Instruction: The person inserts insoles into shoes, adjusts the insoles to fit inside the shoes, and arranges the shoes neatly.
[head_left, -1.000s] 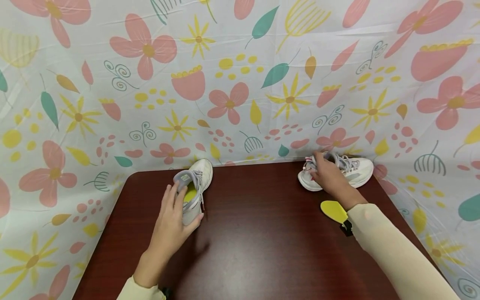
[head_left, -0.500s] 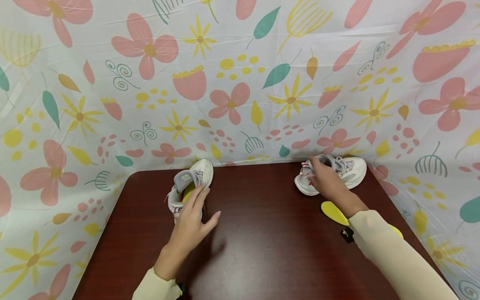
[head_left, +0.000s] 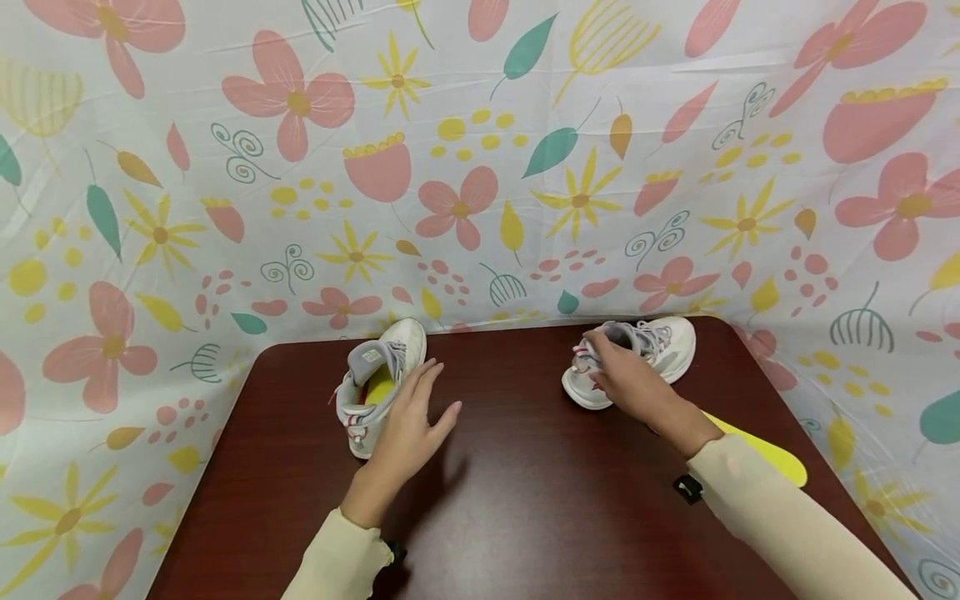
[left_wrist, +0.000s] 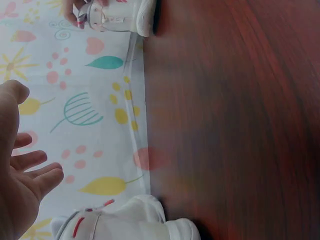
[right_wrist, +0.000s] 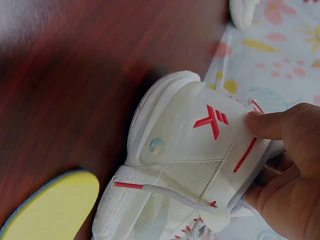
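Note:
A white sneaker (head_left: 407, 337) with a grey lining stands at the table's left back, a yellow insole (head_left: 380, 386) inside it. Beside its heel is my left hand (head_left: 408, 425), fingers extended and thumb spread, holding nothing. At the right, my right hand (head_left: 637, 385) grips the heel collar of the other white sneaker (head_left: 675, 346). The right wrist view shows the thumb on the outer side of that sneaker (right_wrist: 175, 132), near its red logo, with the fingers inside the opening. A loose yellow insole (head_left: 776, 458) lies partly hidden under the right forearm.
The dark red-brown wooden table (head_left: 517, 500) ends at the back against a flower-printed cloth (head_left: 465, 125), which also hangs along both sides. Small black devices (head_left: 688, 489) sit at the wrists.
My right hand has drawn its sneaker left and toward me, uncovering more of the loose insole. My left hand has moved off the left sneaker's opening to the right.

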